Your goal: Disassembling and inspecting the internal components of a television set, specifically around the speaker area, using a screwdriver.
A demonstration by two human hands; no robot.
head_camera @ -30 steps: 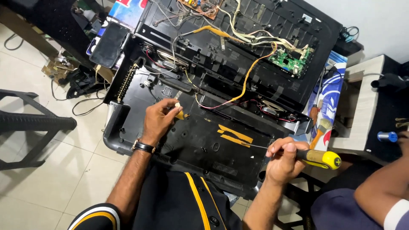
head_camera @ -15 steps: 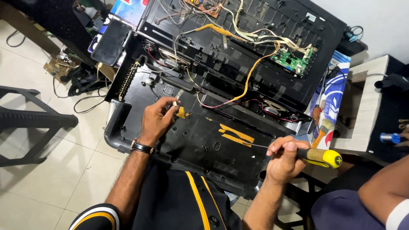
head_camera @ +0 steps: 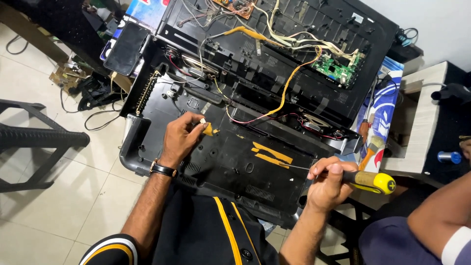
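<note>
Head view: a small yellow piece (head_camera: 209,129) is pinched at the tips of the left hand (head_camera: 180,139), fingers closed on it, over the upper left part of the black back cover (head_camera: 235,164). The right hand (head_camera: 327,184) is wrapped tight round a yellow-handled screwdriver (head_camera: 365,180) at the cover's right edge, its thin shaft laid leftward across the panel. Bare cover is seen between the hands. Another person's arm (head_camera: 436,216) is seen crowding the lower right; tiled floor (head_camera: 44,196) lies open on the left.
</note>
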